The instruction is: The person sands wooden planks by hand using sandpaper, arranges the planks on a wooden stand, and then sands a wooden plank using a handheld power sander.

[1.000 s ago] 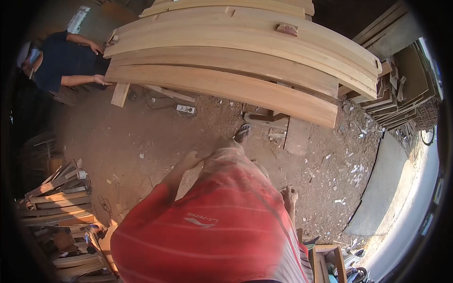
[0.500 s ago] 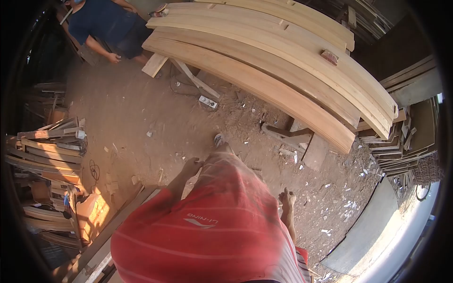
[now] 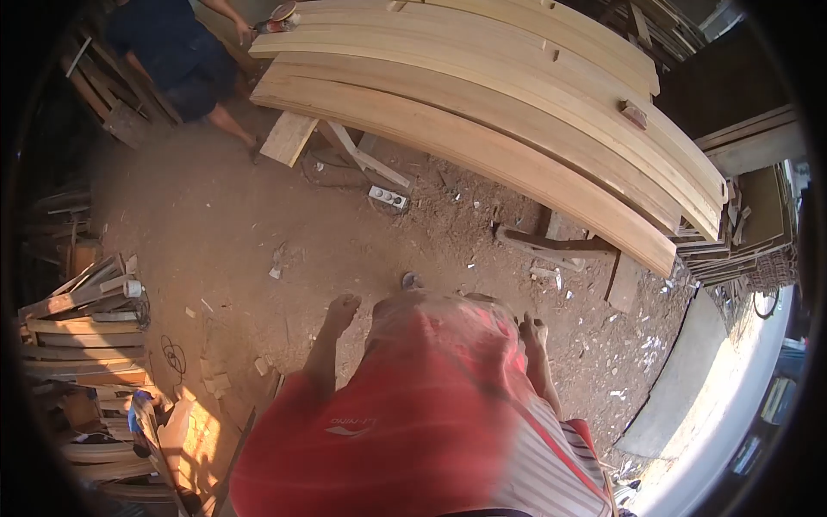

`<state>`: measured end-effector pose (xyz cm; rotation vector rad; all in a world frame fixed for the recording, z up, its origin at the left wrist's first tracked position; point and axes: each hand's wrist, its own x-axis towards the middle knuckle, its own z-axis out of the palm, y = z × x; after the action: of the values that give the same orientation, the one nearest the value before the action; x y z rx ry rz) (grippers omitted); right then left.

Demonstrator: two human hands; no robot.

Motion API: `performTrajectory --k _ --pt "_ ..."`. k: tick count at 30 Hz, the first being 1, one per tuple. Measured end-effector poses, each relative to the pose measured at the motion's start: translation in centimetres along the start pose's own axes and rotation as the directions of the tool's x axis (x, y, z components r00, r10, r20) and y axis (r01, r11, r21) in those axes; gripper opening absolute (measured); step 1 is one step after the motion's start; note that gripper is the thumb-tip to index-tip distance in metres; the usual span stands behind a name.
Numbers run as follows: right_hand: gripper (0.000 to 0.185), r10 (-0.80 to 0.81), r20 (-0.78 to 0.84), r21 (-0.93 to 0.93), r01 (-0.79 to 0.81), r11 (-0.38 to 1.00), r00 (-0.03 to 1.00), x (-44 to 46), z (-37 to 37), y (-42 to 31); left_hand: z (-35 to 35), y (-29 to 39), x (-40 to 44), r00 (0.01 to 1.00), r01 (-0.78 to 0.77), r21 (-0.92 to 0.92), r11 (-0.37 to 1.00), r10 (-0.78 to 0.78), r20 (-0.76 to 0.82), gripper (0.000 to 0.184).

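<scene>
My left hand (image 3: pixel 345 310) hangs beside my body above the dirt floor, its fingers curled in with nothing visible in them. On the other side my right hand (image 3: pixel 532 332) hangs close to my red shirt (image 3: pixel 388 414), also curled and touching no object that I can see. Ahead of both hands, long pale wooden planks (image 3: pixel 482 129) lie side by side on wooden supports. A small reddish-brown block (image 3: pixel 634 114) rests on them toward the right. At their far left end lies a red power tool with a round disc (image 3: pixel 277 22).
Another person in dark clothes (image 3: pixel 172 52) stands at the planks' far left, a hand near the power tool. A white power strip (image 3: pixel 388 197) lies on the dirt floor (image 3: pixel 224 233). Stacked wood (image 3: pixel 82 336) is at left; a concrete slab (image 3: pixel 672 379) is at right.
My view has shifted forward and my left hand has swung away from my body. The other person's arm now reaches toward the power tool at the planks' end.
</scene>
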<state>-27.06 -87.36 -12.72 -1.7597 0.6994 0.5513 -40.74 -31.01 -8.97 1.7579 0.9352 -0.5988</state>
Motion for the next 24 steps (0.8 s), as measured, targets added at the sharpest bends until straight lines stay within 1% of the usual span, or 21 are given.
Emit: performTrajectory --k 1,2,3,4,5,6,7,8,9,11,12,13,14,15,16,17,18,20,24 --pt "0.054 -0.028 -0.085 0.049 0.032 0.998 0.996 -0.2 2.9 -3.1 -1.6 0.0 -0.3 0.998 -0.007 -0.108 0.994 0.001 -0.064 0.057" --pt "0.053 0.019 -0.028 0.067 -0.017 0.998 0.999 0.8 4.7 -5.5 -3.0 0.2 -0.3 0.991 -0.026 -0.216 0.976 -0.004 -0.137 0.052" --pt "0.054 -0.035 -0.017 0.155 0.037 0.987 0.999 1.1 7.0 -8.2 -4.3 0.1 -0.3 0.994 -0.022 -0.198 0.980 0.001 -0.109 0.052" --pt "0.058 -0.073 0.092 0.122 0.061 0.991 0.993 2.3 8.2 -10.6 -5.5 0.0 -0.5 0.985 -0.049 -0.312 0.949 -0.006 -0.173 0.048" --pt "0.064 -0.055 0.106 0.206 0.033 0.978 0.993 2.3 10.4 -13.9 -6.4 -0.3 -0.3 0.972 -0.083 -0.421 0.903 -0.019 -0.233 0.044" --pt "0.072 -0.085 0.118 0.258 0.053 0.965 0.989 0.4 12.4 -18.7 -7.3 -0.8 0.2 0.979 -0.082 -0.410 0.908 -0.003 -0.202 0.044" --pt "0.084 -0.127 0.107 0.286 0.092 0.954 0.986 0.3 14.0 -21.6 -8.2 -2.0 0.5 0.975 -0.094 -0.495 0.864 -0.020 -0.220 0.042" --pt "0.090 -0.125 0.066 0.398 0.089 0.913 0.990 1.1 15.7 -24.0 -8.4 -2.9 0.6 0.971 -0.105 -0.578 0.809 -0.043 -0.236 0.041" --pt "0.096 -0.123 0.030 0.502 0.092 0.860 0.992 2.1 17.2 -26.2 -8.2 -3.4 0.4 0.977 -0.096 -0.577 0.811 -0.034 -0.211 0.041" --pt "0.104 -0.127 -0.038 0.720 0.115 0.685 0.991 3.9 19.5 -29.8 -8.4 -5.0 -0.4 0.947 -0.041 -0.683 0.729 -0.190 -0.259 0.044" --pt "0.104 -0.118 -0.050 0.718 0.118 0.686 0.992 4.6 20.4 -31.3 -8.1 -7.3 -0.5 0.957 -0.031 -0.712 0.702 -0.185 -0.224 0.042" --pt "0.104 -0.098 -0.068 0.795 0.114 0.596 0.993 5.3 21.2 -32.6 -7.5 -9.8 0.0 0.965 -0.020 -0.739 0.673 -0.182 -0.191 0.040" --pt "0.105 -0.079 -0.081 0.860 0.109 0.499 0.994 5.8 21.8 -33.4 -7.1 -10.8 -0.5 0.965 0.032 -0.738 0.674 -0.214 -0.154 0.040" --pt "0.105 -0.072 -0.082 0.858 0.107 0.503 0.994 6.3 22.3 -33.7 -6.8 -11.9 -0.9 0.953 0.115 -0.715 0.690 -0.279 -0.116 0.039" --pt "0.104 -0.103 -0.088 0.873 0.126 0.471 0.991 6.9 22.9 -34.0 -6.4 -12.4 -1.6 0.938 0.196 -0.683 0.703 -0.338 -0.078 0.039" --pt "0.103 -0.131 -0.089 0.887 0.138 0.440 0.987 7.4 23.7 -34.1 -6.2 -12.8 -2.3 0.921 0.262 -0.656 0.708 -0.387 -0.050 0.039" --pt "0.103 -0.120 -0.079 0.887 0.125 0.446 0.990 7.1 24.5 -34.5 -6.2 -13.0 -2.8 0.905 0.313 -0.630 0.711 -0.424 -0.030 0.038" --pt "0.100 -0.203 -0.152 0.903 0.219 0.369 0.967 6.7 25.0 -34.8 -6.5 -13.1 -3.4 0.882 0.384 -0.593 0.708 -0.471 0.008 0.038" --pt "0.093 -0.180 -0.181 0.899 0.237 0.369 0.967 6.9 25.1 -34.4 -9.5 -10.7 -2.5 0.867 0.432 -0.538 0.724 -0.497 0.028 0.036"
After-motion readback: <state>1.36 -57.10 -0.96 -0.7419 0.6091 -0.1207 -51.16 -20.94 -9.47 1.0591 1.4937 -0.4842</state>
